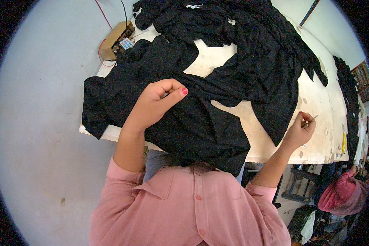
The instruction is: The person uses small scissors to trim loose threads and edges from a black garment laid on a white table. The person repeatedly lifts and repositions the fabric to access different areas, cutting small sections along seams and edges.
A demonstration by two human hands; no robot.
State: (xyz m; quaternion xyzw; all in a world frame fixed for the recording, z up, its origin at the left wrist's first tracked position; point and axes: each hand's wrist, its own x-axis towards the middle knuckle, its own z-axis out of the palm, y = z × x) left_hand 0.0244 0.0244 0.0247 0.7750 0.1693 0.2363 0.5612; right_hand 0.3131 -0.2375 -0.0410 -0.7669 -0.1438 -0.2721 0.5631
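A large black cloth garment (201, 131) lies in folds over the near edge of the table and hangs into my lap. Over its middle, my left hand (158, 100) is closed, thumb pressed to curled fingers, and seems to pinch a fold of the cloth; the fingertips are partly hidden. My right hand (302, 130) is raised at the right, apart from the cloth, with its fingers closed in a pinch. A short, thin, greyish thing (315, 117) sticks out beside the fingertips, too small to name.
More black cloth (258, 45) is heaped across the back of the pale table (315, 139). A brown box with wires (115, 41) stands at the back left by the wall. To the right are hanging dark clothes (345, 90) and a person in pink (340, 192).
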